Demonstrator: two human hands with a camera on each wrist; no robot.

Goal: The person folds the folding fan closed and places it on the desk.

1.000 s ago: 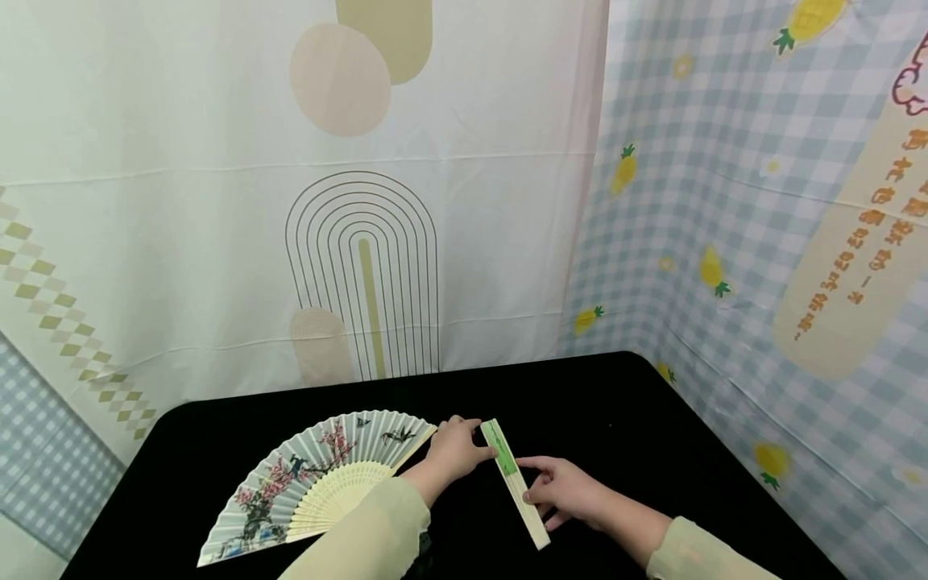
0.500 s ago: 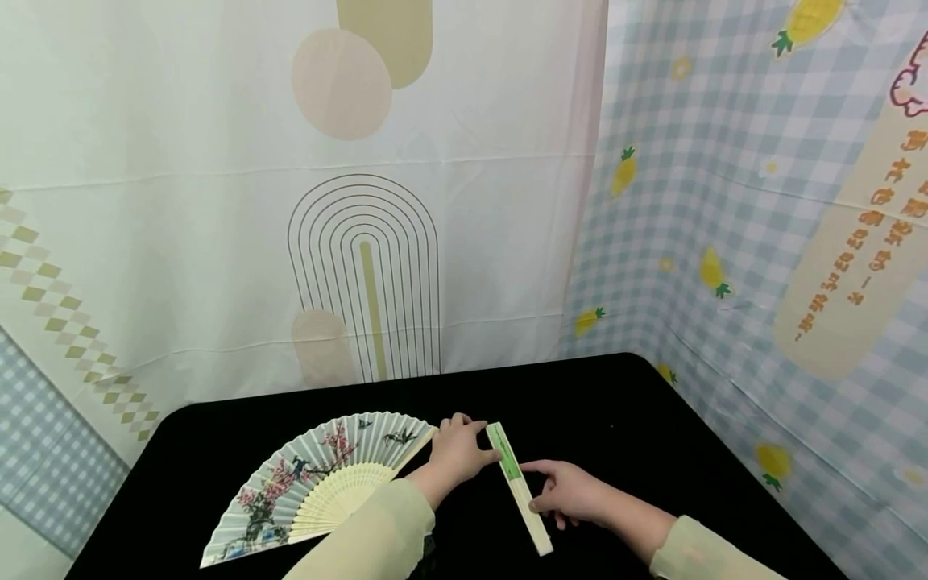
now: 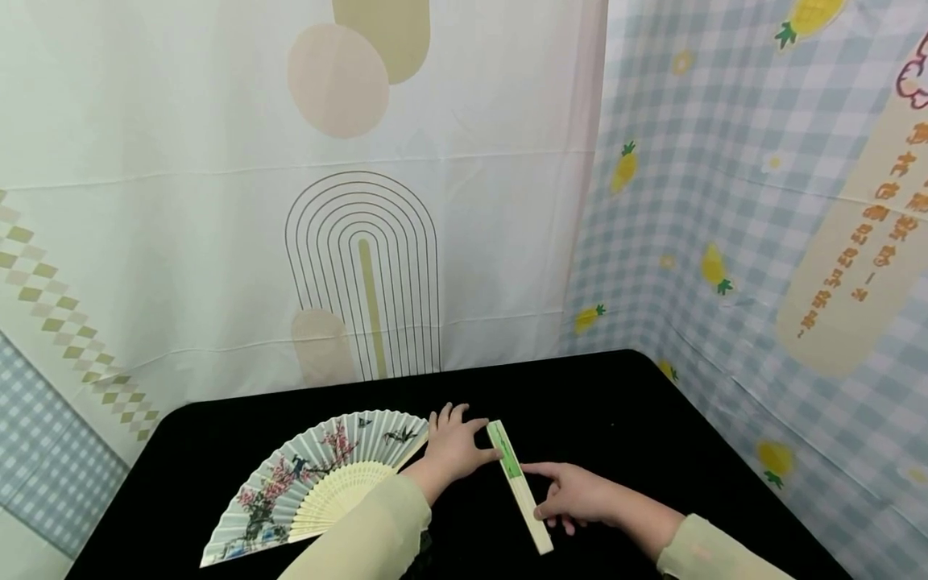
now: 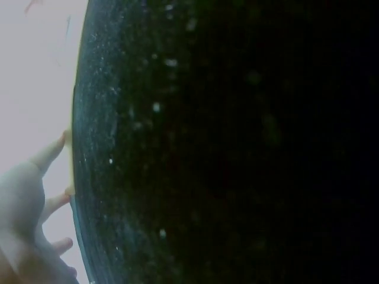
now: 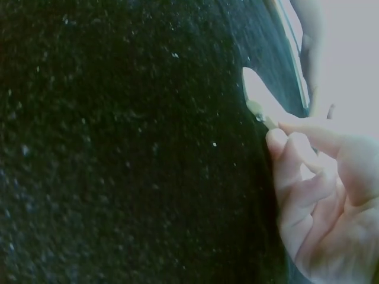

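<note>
Both hands on the closed fan [image 3: 518,486], I note: left hand [image 3: 455,448] fingers spread beside its top, right hand [image 3: 573,495] pinching its lower half.

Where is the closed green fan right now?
In the head view the closed green fan lies on the black table, between the left hand and right hand, right of the open painted fan.
</note>
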